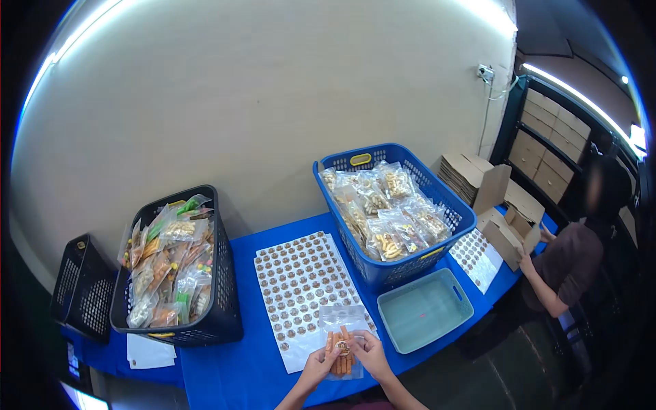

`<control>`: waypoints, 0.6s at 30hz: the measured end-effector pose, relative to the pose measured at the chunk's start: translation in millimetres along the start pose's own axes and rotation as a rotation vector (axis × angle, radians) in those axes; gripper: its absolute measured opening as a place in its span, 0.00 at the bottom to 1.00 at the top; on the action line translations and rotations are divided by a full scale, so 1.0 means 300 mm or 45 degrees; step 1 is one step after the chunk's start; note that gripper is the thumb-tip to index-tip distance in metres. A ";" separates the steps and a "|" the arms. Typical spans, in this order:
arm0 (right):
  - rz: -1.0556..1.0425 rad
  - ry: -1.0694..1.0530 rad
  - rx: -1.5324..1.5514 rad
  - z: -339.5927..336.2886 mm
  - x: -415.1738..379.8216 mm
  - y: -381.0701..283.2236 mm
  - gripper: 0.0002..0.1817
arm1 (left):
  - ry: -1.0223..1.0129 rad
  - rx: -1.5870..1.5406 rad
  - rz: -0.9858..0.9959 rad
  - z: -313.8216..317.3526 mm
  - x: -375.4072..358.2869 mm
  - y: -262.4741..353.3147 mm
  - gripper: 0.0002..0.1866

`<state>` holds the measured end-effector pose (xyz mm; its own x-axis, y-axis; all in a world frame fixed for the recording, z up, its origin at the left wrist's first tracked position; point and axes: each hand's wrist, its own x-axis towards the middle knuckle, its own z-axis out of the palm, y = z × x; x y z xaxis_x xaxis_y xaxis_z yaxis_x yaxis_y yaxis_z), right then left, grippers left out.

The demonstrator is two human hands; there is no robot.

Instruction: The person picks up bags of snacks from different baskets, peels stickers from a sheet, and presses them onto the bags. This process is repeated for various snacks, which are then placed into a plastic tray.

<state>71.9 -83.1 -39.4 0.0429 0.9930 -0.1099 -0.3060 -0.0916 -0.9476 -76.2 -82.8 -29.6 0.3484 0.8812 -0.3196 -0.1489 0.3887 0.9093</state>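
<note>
A clear plastic bag of orange-brown stick snacks (340,367) is held upright between my two hands near the table's front edge. My left hand (318,363) grips its left side, and my right hand (370,353) grips the right side, fingers closed on the plastic. Both thumbs press beside a round label (342,348) on the bag's front. Behind the bag lie white sheets of round brown stickers (301,287), partly covered by it.
A blue basket (386,273) of bagged snacks stands behind a grey-green tray (425,345). To the left are a full black basket (229,273) and another black basket (85,294). At right, a person (570,263) handles a cardboard box (506,239) near stacked cartons (459,179).
</note>
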 end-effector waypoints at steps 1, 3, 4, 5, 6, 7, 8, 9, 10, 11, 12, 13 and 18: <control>-0.065 0.009 -0.036 0.019 -0.019 0.010 0.13 | -0.017 -0.002 0.005 -0.012 -0.005 -0.015 0.18; -0.149 0.073 -0.141 0.038 -0.045 0.020 0.12 | -0.059 0.005 0.019 -0.038 -0.005 -0.037 0.18; -0.160 0.124 -0.214 0.038 -0.054 0.018 0.12 | -0.068 0.023 0.057 -0.038 -0.010 -0.039 0.18; -0.167 0.174 -0.289 0.039 -0.063 0.012 0.11 | -0.075 0.037 0.095 -0.028 -0.022 -0.041 0.17; -0.211 0.198 -0.305 0.045 -0.072 -0.001 0.10 | -0.078 0.046 0.134 -0.023 -0.032 -0.045 0.17; -0.251 0.216 -0.323 0.054 -0.081 -0.018 0.10 | -0.100 0.029 0.140 -0.024 -0.035 -0.053 0.17; -0.290 0.230 -0.339 0.062 -0.092 -0.024 0.09 | -0.116 0.012 0.146 -0.028 -0.036 -0.062 0.17; -0.293 0.245 -0.322 0.068 -0.100 -0.018 0.09 | -0.132 -0.003 0.155 -0.033 -0.038 -0.069 0.17; -0.300 0.261 -0.304 0.073 -0.100 -0.013 0.08 | -0.134 0.011 0.159 -0.039 -0.042 -0.074 0.17; -0.311 0.276 -0.288 0.075 -0.096 -0.009 0.08 | -0.138 0.025 0.167 -0.045 -0.043 -0.081 0.17; -0.293 0.298 -0.262 0.071 -0.095 0.003 0.08 | -0.142 0.037 0.174 -0.047 -0.043 -0.084 0.17; -0.271 0.319 -0.238 0.067 -0.099 0.022 0.08 | -0.170 0.026 0.139 -0.048 -0.045 -0.081 0.16; -0.397 0.448 -0.251 0.087 -0.132 -0.009 0.09 | -0.293 -0.061 0.018 -0.047 -0.054 -0.042 0.16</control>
<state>46.3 -120.1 -24.8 0.4318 0.8933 0.1246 -0.0441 0.1589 -0.9863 -93.0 -98.2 -39.6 0.5472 0.8040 -0.2325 -0.1969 0.3937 0.8979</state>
